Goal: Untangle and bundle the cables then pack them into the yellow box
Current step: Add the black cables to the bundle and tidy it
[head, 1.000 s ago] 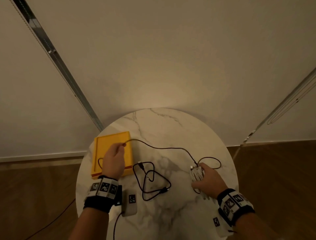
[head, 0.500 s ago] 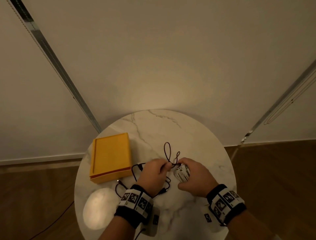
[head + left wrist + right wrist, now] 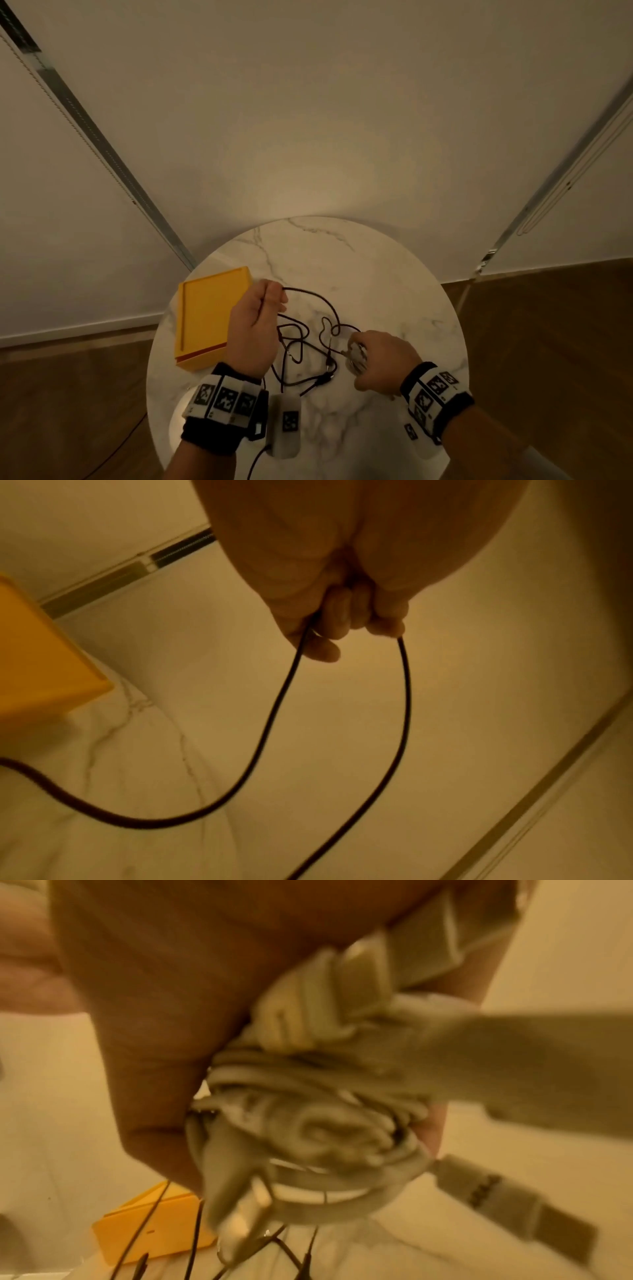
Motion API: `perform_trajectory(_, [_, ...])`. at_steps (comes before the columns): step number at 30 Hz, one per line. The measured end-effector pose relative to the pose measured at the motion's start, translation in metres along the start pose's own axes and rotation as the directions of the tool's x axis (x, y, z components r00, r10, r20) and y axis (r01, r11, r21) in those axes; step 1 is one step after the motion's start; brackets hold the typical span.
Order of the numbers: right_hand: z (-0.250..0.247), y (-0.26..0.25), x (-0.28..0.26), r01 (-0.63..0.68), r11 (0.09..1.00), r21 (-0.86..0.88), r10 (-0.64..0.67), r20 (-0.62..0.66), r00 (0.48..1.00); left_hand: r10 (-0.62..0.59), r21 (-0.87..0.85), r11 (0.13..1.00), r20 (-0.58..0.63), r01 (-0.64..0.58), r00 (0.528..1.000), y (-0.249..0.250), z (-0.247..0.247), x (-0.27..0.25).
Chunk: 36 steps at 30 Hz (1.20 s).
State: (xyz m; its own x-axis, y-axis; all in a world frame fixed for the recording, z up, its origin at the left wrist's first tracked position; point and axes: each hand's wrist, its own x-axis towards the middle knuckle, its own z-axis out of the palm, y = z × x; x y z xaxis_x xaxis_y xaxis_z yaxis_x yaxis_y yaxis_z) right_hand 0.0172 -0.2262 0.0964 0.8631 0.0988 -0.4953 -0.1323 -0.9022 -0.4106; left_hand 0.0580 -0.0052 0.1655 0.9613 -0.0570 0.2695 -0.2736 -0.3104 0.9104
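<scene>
The left hand (image 3: pixel 255 325) is raised over the round marble desk (image 3: pixel 394 284), just right of the yellow box (image 3: pixel 205 315), and its curled fingers (image 3: pixel 337 620) pinch a black cable (image 3: pixel 308 342). In the left wrist view two strands of that cable (image 3: pixel 274 723) drop from the fingers; one curves down onto the desk (image 3: pixel 137 750) and runs off to the left, the other leaves at the bottom edge. From above, the cable arcs from the left hand to the right, dips into a small kink near the right hand (image 3: pixel 380 359), and the rest lies in loose overlapping loops on the desk between the two wrists, with a plug end near the front. The right hand is low over the desk, its fingers (image 3: pixel 147 1069) wrapped round a white bundle (image 3: pixel 356 354) of coiled cable. In the right wrist view the white bundle (image 3: pixel 325 1110) fills the palm, with a flat connector sticking out to the lower right, and thin black strands hang below it; whether the black cable is also caught in that grip cannot be told. The box (image 3: pixel 154 1231) lies open and shallow on the left part of the desk, touching neither hand, with no cable in it. A small grey device (image 3: pixel 286 425) with a square marker and its own lead sits at the near edge between the forearms.
</scene>
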Motion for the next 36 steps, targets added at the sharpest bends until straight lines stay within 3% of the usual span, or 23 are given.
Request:
perform_trajectory(5, [0.006,0.007,0.004,-0.075,0.994,0.076,0.073,0.027,0.997,0.126,0.038,0.991,0.065,-0.128,0.99,0.026,-0.004,0.01])
perform_trajectory(8, [0.007,0.009,0.005,-0.086,0.996,-0.005,0.086,0.052,0.995,0.081,-0.099,0.991,-0.053,-0.086,0.995,0.035,-0.01,0.015])
perform_trajectory(11, [0.006,0.015,0.004,-0.118,0.993,-0.019,0.118,0.052,0.992,0.053,-0.126,0.989,-0.206,-0.08,0.977,0.036,-0.027,0.022])
perform_trajectory(16, [0.002,0.031,-0.004,-0.184,0.981,-0.064,0.188,0.064,0.98,-0.094,-0.144,0.989,-0.499,0.025,0.861,0.009,-0.076,0.045])
perform_trajectory(21, [-0.005,0.044,-0.006,-0.219,0.973,0.068,0.218,0.02,0.976,-0.19,0.052,0.973,-0.36,0.223,0.914,-0.032,-0.083,0.047])
perform_trajectory(25, [-0.004,0.047,-0.001,-0.235,0.965,0.12,0.231,0.043,0.972,-0.271,0.203,0.922,-0.272,0.33,0.923,-0.059,-0.063,0.03])
perform_trajectory(30, [0.002,0.046,-0.005,-0.295,0.945,0.139,0.28,0.117,0.953,-0.408,0.34,0.813,-0.245,0.472,0.88,-0.097,-0.043,0.012])
perform_trajectory(32, [0.006,0.047,-0.005,-0.3,0.939,0.17,0.282,0.122,0.952,-0.439,0.389,0.758,-0.291,0.525,0.85,-0.107,-0.036,0.008])
perform_trajectory(34, [0.009,0.047,-0.003,-0.303,0.932,0.199,0.283,0.123,0.951,-0.419,0.465,0.707,-0.331,0.533,0.845,-0.109,-0.024,0.002])
perform_trajectory(36, [0.01,0.045,-0.002,-0.297,0.929,0.222,0.277,0.119,0.954,-0.315,0.512,0.76,-0.249,0.4,0.916,-0.1,-0.003,-0.006])
